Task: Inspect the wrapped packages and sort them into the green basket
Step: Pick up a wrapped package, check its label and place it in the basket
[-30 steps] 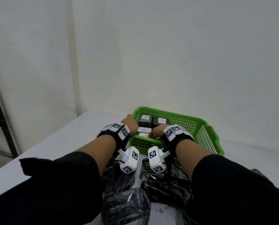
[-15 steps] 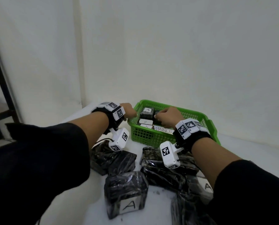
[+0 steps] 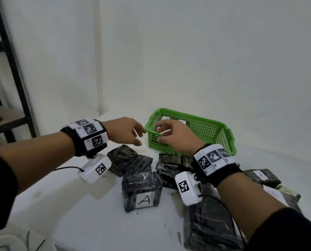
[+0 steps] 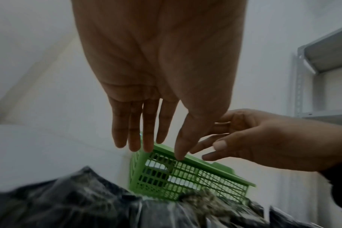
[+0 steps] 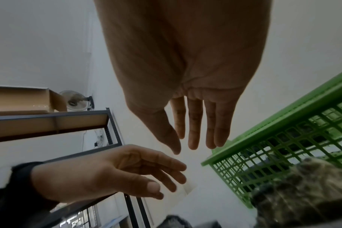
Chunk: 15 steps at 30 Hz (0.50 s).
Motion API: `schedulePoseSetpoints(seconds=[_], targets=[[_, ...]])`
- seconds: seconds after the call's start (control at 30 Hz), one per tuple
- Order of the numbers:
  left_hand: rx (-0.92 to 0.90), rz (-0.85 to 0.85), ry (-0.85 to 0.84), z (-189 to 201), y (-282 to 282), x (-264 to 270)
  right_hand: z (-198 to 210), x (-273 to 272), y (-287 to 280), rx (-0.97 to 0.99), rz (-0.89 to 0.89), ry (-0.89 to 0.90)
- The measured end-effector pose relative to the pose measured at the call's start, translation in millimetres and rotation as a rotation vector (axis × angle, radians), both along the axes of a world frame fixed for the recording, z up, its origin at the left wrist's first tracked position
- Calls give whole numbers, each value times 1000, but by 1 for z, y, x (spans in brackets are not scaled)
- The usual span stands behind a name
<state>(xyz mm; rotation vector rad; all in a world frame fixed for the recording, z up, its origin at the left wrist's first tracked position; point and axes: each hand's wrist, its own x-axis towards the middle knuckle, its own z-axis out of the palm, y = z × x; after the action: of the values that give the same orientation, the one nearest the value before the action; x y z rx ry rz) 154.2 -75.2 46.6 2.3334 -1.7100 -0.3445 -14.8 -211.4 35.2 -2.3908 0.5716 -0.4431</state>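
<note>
The green basket [image 3: 208,130] stands at the back of the white table [image 3: 60,205], with wrapped packages dimly visible through its mesh [image 4: 187,180]. Several black plastic-wrapped packages lie in front of it; the nearest package [image 3: 142,192] shows a white label marked A. My left hand [image 3: 131,132] hovers empty just left of the basket's near corner, fingers straight [image 4: 146,135]. Over the basket's near-left rim hangs my right hand [image 3: 171,134], also empty, its fingers extended [image 5: 195,135]. Both hands are above the package pile and touch nothing.
More wrapped packages [image 3: 261,175] with white labels lie at the right, and a large one [image 3: 209,223] sits under my right forearm. A dark metal shelf [image 3: 7,87] stands to the left of the table. Cables [image 3: 65,168] trail from the wrist cameras.
Both hands have drawn back out of the basket toward me and opened. The head view has tilted down, showing more of the package pile.
</note>
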Motion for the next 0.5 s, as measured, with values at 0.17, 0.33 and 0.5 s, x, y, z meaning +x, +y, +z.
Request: schedulePoseSetpoints(seconds=[0.17, 0.33, 0.5], targets=[[-10, -10, 1, -17, 27, -19, -15, -5, 17, -103, 113, 202], [-109, -1, 58, -29, 52, -41, -8, -17, 32, -116, 159, 227], [56, -29, 106, -34, 77, -59, -6, -41, 57, -81, 238, 360]])
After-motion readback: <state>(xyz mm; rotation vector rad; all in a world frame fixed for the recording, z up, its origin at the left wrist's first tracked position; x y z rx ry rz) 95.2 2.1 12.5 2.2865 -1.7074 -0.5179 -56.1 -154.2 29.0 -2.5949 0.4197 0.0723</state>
